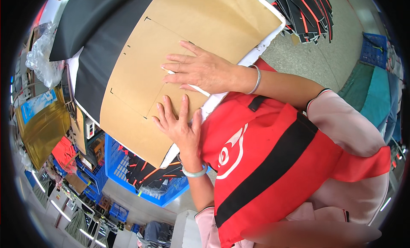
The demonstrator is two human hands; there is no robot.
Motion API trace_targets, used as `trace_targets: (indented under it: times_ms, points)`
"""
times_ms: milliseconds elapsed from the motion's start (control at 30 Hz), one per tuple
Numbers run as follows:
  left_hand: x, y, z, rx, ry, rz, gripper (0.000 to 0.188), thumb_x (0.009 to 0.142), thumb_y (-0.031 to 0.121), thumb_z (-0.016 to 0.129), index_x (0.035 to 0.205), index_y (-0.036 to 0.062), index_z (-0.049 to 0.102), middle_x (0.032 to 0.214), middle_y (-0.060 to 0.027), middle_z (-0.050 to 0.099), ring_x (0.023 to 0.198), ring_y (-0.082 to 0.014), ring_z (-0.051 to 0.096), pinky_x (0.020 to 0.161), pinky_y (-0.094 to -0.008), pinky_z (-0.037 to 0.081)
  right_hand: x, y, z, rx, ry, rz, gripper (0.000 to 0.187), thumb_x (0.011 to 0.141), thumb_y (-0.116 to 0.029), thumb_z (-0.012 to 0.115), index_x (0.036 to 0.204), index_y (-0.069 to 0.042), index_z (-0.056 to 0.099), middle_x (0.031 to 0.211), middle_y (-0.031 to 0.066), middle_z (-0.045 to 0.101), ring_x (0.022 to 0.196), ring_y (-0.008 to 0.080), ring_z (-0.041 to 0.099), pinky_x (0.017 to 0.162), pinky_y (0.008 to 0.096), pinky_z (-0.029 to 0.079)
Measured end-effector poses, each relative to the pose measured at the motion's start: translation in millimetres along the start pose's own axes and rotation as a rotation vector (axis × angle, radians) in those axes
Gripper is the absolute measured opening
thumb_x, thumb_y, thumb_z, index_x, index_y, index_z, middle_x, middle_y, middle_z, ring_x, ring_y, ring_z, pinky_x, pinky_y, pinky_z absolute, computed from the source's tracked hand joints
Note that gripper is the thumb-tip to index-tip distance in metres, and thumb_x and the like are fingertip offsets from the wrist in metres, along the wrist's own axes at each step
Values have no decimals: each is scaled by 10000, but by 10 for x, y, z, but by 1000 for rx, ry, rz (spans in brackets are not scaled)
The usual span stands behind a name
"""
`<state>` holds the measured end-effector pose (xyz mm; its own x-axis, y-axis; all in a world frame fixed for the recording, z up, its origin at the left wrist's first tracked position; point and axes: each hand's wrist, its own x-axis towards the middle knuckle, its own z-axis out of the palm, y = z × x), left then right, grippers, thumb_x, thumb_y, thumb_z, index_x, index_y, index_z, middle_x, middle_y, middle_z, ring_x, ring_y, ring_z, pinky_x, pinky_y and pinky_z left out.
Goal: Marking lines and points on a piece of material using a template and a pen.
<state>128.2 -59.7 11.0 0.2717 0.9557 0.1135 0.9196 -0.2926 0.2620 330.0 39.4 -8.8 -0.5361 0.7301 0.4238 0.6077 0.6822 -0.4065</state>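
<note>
A large brown paper sheet [141, 73] with thin ruled lines and dark corner marks lies over a stack with white edges. My left hand [179, 124] rests on it palm down, fingers spread, near the lower ruled corner. Further up the sheet, my right hand [203, 72] lies with fingers stretched to the left. A thin white pen-like stick [200, 90] passes among its fingers and under the palm; its middle is hidden. Black smooth sheet material [100, 73] lies beside the brown sheet on the left.
Below the stack stands a blue plastic crate [112, 158] holding black pieces with orange strips. Similar black strips [305, 13] are piled at the top right. A clear plastic bag [46, 60] hangs at the left, above a gold-coloured bag [45, 124]. Another blue crate [372, 49] stands far right.
</note>
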Motion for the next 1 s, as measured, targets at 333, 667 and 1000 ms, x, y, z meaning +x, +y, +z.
trace_targets:
  times_ms: [333, 667, 1000]
  points:
    - [22, -14, -20, 9, -12, -12, 518, 858, 363, 739, 1360, 267, 654, 1582, -137, 399, 1466, -390, 320, 1173, -629, 160, 42, -3, -29, -2, -17, 2, 437, 905, -249, 693, 1327, -203, 589, 1428, 45, 551, 1394, 240, 460, 1210, 546, 249]
    - [21, 11, -20, -14, -5, -40, 508, 819, 411, 760, 1306, 286, 689, 1553, -131, 429, 1446, -390, 339, 1158, -663, 154, 158, 557, -308, 656, 254, 398, 343, 999, -164, 591, 1330, -73, 601, 1265, 116, 664, 1174, 219, 640, 1025, 359, 480]
    - [24, 57, -29, -51, 23, -43, 488, 806, 388, 772, 1279, 284, 706, 1544, -108, 446, 1450, -368, 338, 1164, -674, 116, 763, 917, -395, 853, 232, 672, 336, 1043, -272, 556, 1231, -22, 677, 971, 48, 702, 907, 103, 641, 850, 258, 524]
